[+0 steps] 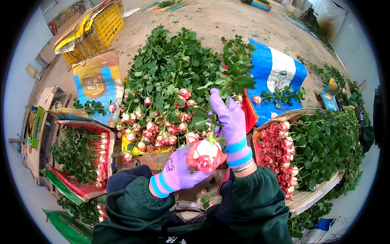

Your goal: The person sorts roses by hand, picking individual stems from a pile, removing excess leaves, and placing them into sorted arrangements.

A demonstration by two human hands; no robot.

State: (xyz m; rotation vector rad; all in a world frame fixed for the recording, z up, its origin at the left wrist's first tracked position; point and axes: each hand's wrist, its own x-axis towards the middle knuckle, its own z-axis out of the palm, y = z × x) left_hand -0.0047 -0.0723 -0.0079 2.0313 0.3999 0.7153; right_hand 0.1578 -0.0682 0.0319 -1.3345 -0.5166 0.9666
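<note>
A white rose with pink-red petal edges (207, 155) faces up towards me between my two gloved hands. My left hand (179, 172), in a purple knit glove with blue cuff stripes, is cupped about the bloom, its fingertips hidden behind the petals. Just above, my right hand (230, 119) is closed around the leafy stem, index finger pointing up. Green leaves (239, 80) stick out beyond that hand. In front lies a large heap of cut roses (179, 67), blooms towards me and foliage pointing away.
At the right, a lined bundle of roses (277, 152) lies with its blooms in rows. A smaller row of roses (102, 157) rests on red sheeting at the left. A blue and white woven sack (280, 68) spreads beyond the heap. Yellow plastic crates (109, 24) stand at the back left.
</note>
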